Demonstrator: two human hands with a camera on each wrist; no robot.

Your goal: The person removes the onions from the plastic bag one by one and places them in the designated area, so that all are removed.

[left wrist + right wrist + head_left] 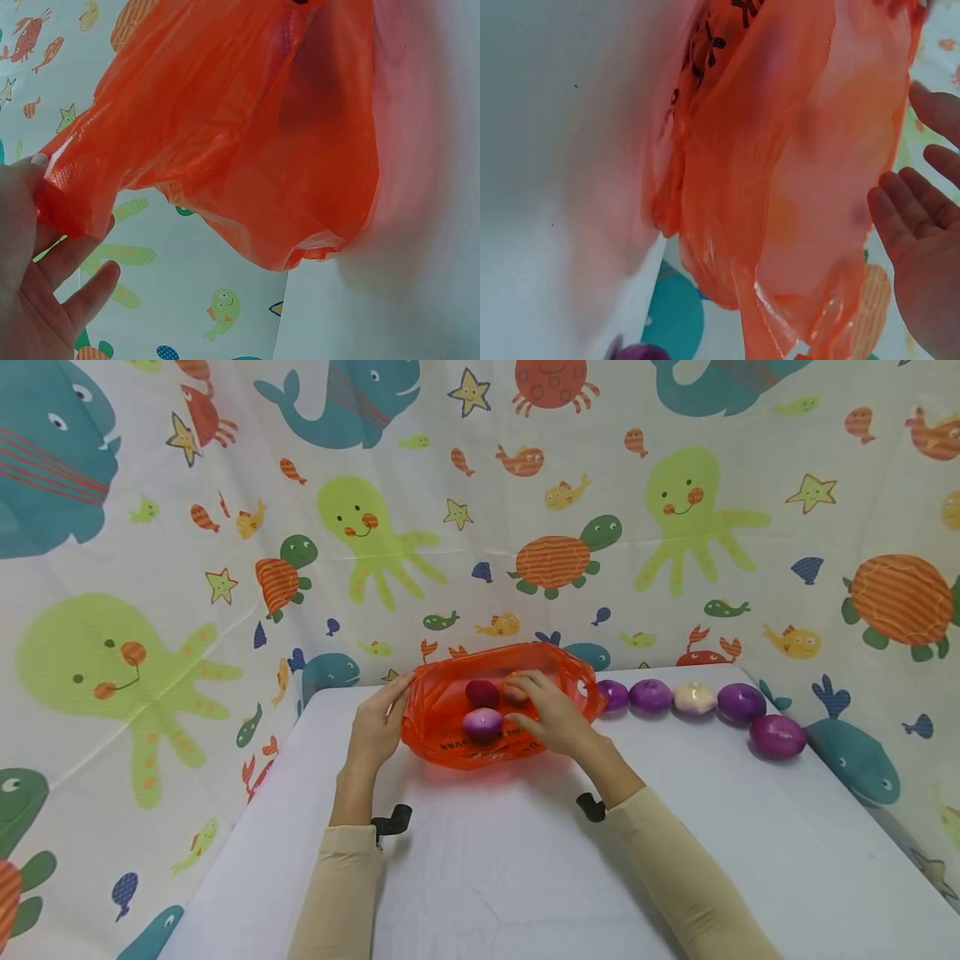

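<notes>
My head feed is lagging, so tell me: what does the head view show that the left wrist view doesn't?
Only the head view shows the right hand inside the orange bag, onions in the bag, and five more onions in a row on the white table. Only the left wrist view shows the fingers pinching the bag's edge close up. Both show the left hand, bag and table.

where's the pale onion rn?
Head view: the pale onion sits on the white table right of the orange bag, third in the back row, between two purple onions.

Onion (516, 692) half behind right hand (551, 710)
</notes>
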